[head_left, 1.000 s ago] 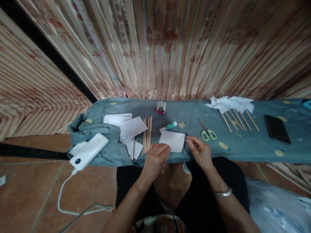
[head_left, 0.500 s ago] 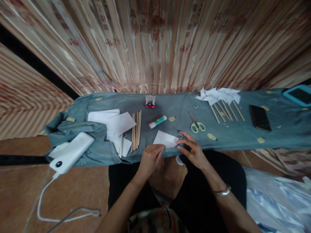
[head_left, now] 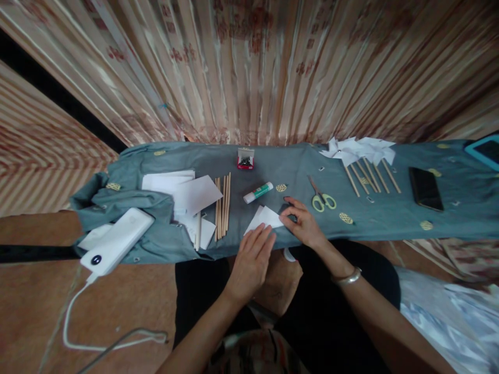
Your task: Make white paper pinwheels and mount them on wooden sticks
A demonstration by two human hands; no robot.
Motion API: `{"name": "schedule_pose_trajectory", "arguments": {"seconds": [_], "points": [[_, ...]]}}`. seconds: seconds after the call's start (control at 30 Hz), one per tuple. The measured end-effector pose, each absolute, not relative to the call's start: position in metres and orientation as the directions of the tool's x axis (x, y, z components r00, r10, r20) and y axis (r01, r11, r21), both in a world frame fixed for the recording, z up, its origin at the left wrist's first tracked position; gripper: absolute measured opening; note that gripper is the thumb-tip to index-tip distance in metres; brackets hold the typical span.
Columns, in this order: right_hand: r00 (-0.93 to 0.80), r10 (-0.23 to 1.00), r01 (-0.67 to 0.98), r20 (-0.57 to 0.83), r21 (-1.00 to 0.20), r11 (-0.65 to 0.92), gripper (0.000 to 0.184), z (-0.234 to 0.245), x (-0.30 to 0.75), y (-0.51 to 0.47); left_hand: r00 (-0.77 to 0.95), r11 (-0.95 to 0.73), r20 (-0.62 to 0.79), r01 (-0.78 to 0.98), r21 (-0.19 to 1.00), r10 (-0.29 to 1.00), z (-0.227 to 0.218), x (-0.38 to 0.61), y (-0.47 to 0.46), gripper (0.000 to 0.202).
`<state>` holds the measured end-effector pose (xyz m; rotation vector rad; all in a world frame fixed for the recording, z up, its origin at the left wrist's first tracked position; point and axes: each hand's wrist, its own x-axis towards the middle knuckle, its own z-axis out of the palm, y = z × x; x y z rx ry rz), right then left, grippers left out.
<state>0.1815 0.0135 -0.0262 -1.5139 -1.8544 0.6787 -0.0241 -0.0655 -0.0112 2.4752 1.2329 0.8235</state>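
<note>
A folded sheet of white paper (head_left: 268,216) lies near the front edge of the cloth-covered table (head_left: 187,156). My left hand (head_left: 252,254) rests on its near side with the fingers stretched out flat. At the right corner, my right hand (head_left: 304,222) pinches the paper between thumb and fingers. Just beyond the paper lies a glue stick (head_left: 258,192), and scissors (head_left: 322,198) with green handles are to the right of it. The part of the sheet under my left fingers is hidden.
Wooden sticks (head_left: 223,208) and white sheets (head_left: 200,195) lie left. A small red box (head_left: 245,159) of dark pins stands behind. Paper pinwheels (head_left: 360,150) on sticks, a black phone (head_left: 425,189) and a blue-framed device (head_left: 483,151) are right. A cabled power bank (head_left: 120,239) is front left.
My left hand has gone from a pinch to lying flat on the paper. The sheet now shows a fold. My right hand stays at the right corner, and the view has shifted slightly.
</note>
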Motion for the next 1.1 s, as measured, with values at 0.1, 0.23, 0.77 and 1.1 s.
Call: {"name": "schedule_pose_trajectory", "arguments": {"seconds": [0.1,0.23,0.77,1.1], "points": [[-0.115,0.975,0.683,0.191,-0.697,0.217,0.011,-0.03,0.175,0.016,0.52,-0.602,0.303,0.702,0.382,0.799,-0.022,-0.018,-0.069,0.051],[-0.098,0.969,0.723,0.225,-0.653,0.225,0.01,-0.033,0.166,0.017,0.513,-0.568,0.244,0.747,0.345,0.823,-0.032,-0.019,-0.066,0.052],[-0.005,0.963,0.756,0.269,-0.63,0.18,0.007,-0.036,0.157,0.013,0.515,-0.55,0.194,0.761,0.344,0.835,-0.032,-0.023,-0.063,0.058],[-0.018,0.96,0.795,0.278,-0.578,0.183,0.012,-0.034,0.154,0.007,0.518,-0.545,0.173,0.777,0.314,0.838,-0.033,-0.023,-0.062,0.057]]}}
